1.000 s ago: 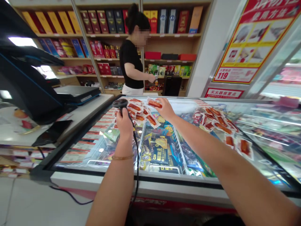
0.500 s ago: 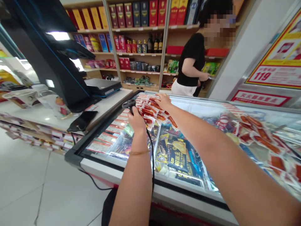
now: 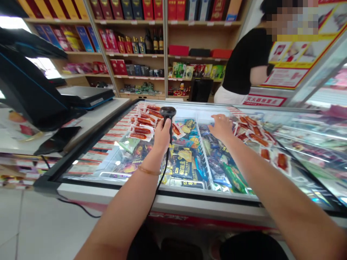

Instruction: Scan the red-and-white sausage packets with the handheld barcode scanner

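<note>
Head view: left hand (image 3: 162, 136) clamped round scanner (image 3: 168, 112), frame centre; right hand (image 3: 221, 127), thumb and fingers apart, near right-side packets (image 3: 256, 137). Swinging the scanner could make its cord (image 3: 166, 162) drag left-side packets (image 3: 141, 130).

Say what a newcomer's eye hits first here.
The corded black scanner in the left hand, over the glass-topped freezer, stands out first. Next come the left pile of red packets, mostly to its left, and the right pile near the open, empty right hand.
</note>
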The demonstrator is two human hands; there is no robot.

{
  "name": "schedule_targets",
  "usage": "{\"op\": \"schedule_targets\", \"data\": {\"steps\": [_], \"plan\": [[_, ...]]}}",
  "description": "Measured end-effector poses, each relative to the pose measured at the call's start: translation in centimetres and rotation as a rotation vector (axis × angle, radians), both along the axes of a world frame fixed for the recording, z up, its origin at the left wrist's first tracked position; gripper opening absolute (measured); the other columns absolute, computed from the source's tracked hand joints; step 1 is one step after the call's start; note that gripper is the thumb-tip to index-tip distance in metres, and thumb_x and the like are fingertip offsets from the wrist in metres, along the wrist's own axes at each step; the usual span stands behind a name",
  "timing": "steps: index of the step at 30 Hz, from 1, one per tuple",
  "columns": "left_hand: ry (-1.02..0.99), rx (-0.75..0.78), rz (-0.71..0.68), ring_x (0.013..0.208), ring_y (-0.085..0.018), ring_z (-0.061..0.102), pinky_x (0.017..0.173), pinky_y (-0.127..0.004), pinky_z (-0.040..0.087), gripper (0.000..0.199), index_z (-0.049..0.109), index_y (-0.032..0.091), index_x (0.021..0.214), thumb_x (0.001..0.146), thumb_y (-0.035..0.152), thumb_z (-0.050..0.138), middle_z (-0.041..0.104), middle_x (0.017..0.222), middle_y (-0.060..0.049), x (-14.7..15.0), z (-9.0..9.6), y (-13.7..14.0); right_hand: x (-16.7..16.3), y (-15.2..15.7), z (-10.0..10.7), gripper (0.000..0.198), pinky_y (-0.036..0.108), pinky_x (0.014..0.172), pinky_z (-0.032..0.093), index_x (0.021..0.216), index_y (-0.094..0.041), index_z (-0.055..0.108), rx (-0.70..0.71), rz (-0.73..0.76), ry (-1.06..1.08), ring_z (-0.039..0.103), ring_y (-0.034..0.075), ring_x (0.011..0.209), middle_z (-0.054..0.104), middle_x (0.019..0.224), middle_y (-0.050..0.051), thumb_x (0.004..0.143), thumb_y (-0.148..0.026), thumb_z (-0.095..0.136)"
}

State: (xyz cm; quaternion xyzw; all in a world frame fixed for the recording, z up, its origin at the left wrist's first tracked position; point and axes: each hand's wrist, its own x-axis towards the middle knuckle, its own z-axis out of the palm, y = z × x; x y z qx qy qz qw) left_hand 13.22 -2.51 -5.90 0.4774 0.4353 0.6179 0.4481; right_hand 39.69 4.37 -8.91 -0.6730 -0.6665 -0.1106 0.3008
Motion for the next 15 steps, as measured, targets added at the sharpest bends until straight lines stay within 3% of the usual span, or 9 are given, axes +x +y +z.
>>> {"op": "schedule_targets", "data": {"steps": [3, 6, 10, 15], "plan": [[-0.001, -0.030, -0.157, 0.045, -0.008, 0.048, 0.038, -0.020, 0.035, 0.037, 0.056, 0.019, 0.086, 0.079, 0.055, 0.060, 0.061, 0.069, 0.000, 2.1, -0.5, -1.1, 4.9, -1.2, -1.9, 0.051, 0.074, 0.096, 0.027, 0.114, -0.020, 0.062, 0.007, -0.184, 0.059, 0.047, 0.048, 0.118, 0.053, 0.123, 0.024, 0.082, -0.058, 0.053], [0.009, -0.061, -0.250, 0.046, -0.008, 0.051, 0.038, -0.019, 0.036, 0.040, 0.058, 0.019, 0.089, 0.076, 0.056, 0.064, 0.063, 0.071, -0.001, 3.1, -1.0, -1.5, 6.8, -1.9, -2.9, 0.052, 0.076, 0.095, 0.022, 0.108, -0.017, 0.065, -0.065, -0.224, 0.036, 0.050, 0.052, 0.113, 0.057, 0.116, 0.027, 0.082, -0.060, 0.053], [0.026, -0.084, -0.250, 0.046, -0.009, 0.051, 0.037, -0.019, 0.035, 0.039, 0.059, 0.019, 0.090, 0.075, 0.054, 0.066, 0.064, 0.070, -0.001, 3.2, -1.3, -1.5, 5.1, -2.2, -2.7, 0.048, 0.067, 0.091, 0.034, 0.103, -0.007, 0.068, -0.163, -0.182, -0.119, 0.053, 0.049, 0.110, 0.058, 0.110, 0.034, 0.085, -0.049, 0.055], [0.016, -0.076, -0.262, 0.047, -0.008, 0.051, 0.038, -0.018, 0.036, 0.039, 0.060, 0.019, 0.090, 0.075, 0.054, 0.067, 0.064, 0.070, -0.001, 3.1, -1.2, -1.7, 1.8, -1.8, -1.9, 0.042, 0.052, 0.092, 0.045, 0.115, -0.012, 0.063, -0.149, 0.019, -0.028, 0.059, 0.036, 0.107, 0.064, 0.108, 0.023, 0.092, -0.041, 0.042]]}}
